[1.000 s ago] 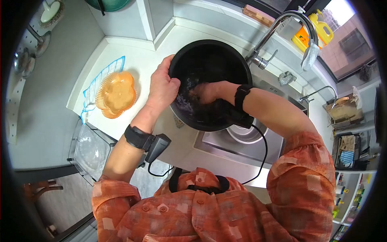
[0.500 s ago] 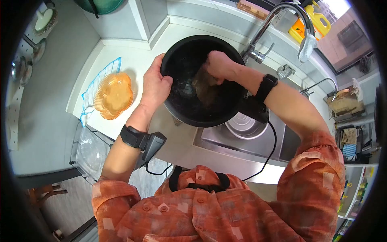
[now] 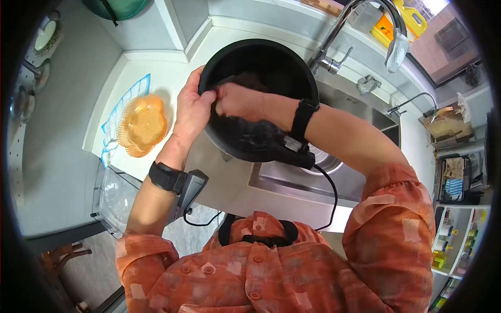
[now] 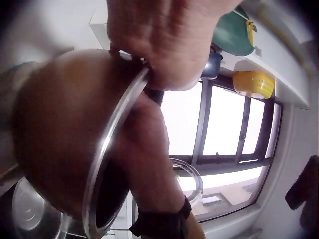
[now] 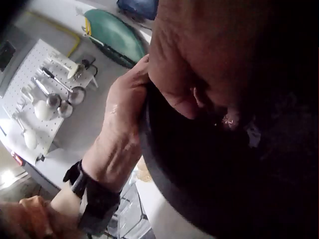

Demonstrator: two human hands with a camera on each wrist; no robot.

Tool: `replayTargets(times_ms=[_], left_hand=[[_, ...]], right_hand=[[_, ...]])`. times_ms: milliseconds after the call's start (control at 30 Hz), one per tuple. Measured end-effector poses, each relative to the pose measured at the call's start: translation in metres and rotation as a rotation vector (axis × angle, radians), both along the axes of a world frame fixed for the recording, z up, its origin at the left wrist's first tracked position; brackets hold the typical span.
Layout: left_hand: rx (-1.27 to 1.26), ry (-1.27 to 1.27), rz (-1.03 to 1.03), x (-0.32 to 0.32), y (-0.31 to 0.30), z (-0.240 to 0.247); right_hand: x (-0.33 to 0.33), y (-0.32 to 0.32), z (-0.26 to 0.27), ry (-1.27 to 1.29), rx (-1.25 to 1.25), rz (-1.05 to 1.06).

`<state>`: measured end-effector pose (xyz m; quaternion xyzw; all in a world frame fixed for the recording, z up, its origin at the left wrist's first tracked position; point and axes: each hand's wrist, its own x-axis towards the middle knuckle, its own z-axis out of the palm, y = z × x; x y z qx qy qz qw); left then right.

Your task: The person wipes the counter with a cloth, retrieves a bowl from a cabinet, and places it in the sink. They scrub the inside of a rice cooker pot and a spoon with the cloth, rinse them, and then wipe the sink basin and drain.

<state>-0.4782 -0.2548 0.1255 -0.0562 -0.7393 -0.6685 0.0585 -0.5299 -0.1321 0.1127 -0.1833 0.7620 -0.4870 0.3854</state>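
Note:
A deep round pot [image 3: 271, 60] with a black inside is tilted toward me above the counter and the sink's left part. My left hand [image 3: 193, 107] grips its left rim, thumb over the edge. Inside, close to that thumb, my right hand [image 3: 242, 101] is curled against the left inner wall. The right wrist view shows its bent fingers [image 5: 187, 102] low in the pot with a small wet glint at the tips; I cannot tell whether they hold anything. Wet streaks shine on the pot's bottom. In the left wrist view the pot's metal rim [image 4: 107, 137] runs beneath the left hand.
To the left, an orange scalloped dish [image 3: 143, 125] sits on a blue-and-white cloth [image 3: 125, 107]. The sink [image 3: 355, 107] lies to the right with a metal basin [image 3: 329, 164] in it, under a tall faucet [image 3: 329, 39]. A yellow jug [image 3: 412, 23] stands by the window.
My right hand has swept around inside the pot, first up and right, then left to the wall beside my left thumb. The left hand keeps its grip on the rim.

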Motion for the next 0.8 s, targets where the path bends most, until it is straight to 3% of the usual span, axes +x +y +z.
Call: replayTargets(times_ms=[33, 67, 100, 167, 200, 267, 400, 567, 600, 700, 733, 767, 800], left_hand=[[0.020, 0.007, 0.037, -0.001, 0.001, -0.001], [0.040, 0.011, 0.075, -0.001, 0.003, -0.003], [0.041, 0.009, 0.072, -0.001, 0.004, -0.004], [0.055, 0.039, 0.126, -0.003, 0.005, -0.006], [0.053, 0.055, 0.125, -0.011, 0.005, -0.006], [0.075, 0.060, 0.152, -0.011, 0.006, -0.009], [0.081, 0.037, 0.110, -0.015, 0.009, -0.003], [0.039, 0.010, 0.178, -0.016, 0.008, -0.004], [0.039, 0.010, 0.177, -0.016, 0.008, -0.004], [0.066, -0.001, 0.216, -0.015, 0.007, -0.003], [0.067, 0.009, 0.197, -0.015, 0.008, -0.001], [0.068, 0.016, 0.177, -0.014, 0.008, 0.000], [0.068, 0.012, 0.178, -0.013, 0.008, -0.002]], right_hand=[[0.006, 0.006, 0.002, 0.007, -0.006, 0.127], [0.014, 0.012, 0.017, 0.266, 0.145, 0.368], [0.019, 0.018, 0.019, 0.264, 0.146, 0.365], [0.026, 0.030, 0.024, 0.413, 0.148, 0.653], [0.020, 0.037, 0.027, 0.429, 0.151, 0.651], [0.021, 0.050, 0.031, 0.405, 0.272, 0.929], [0.017, 0.041, 0.030, 0.313, 0.342, 0.891], [0.005, 0.012, 0.009, 0.478, 0.316, 0.671], [0.003, 0.008, 0.007, 0.616, 0.302, 0.650], [-0.011, -0.006, 0.006, 0.736, 0.376, 0.625], [-0.019, -0.012, 0.007, 0.838, 0.465, 0.725], [-0.031, -0.011, 0.002, 0.747, 0.332, 0.576], [-0.040, -0.010, 0.004, 0.779, 0.361, 0.543]])
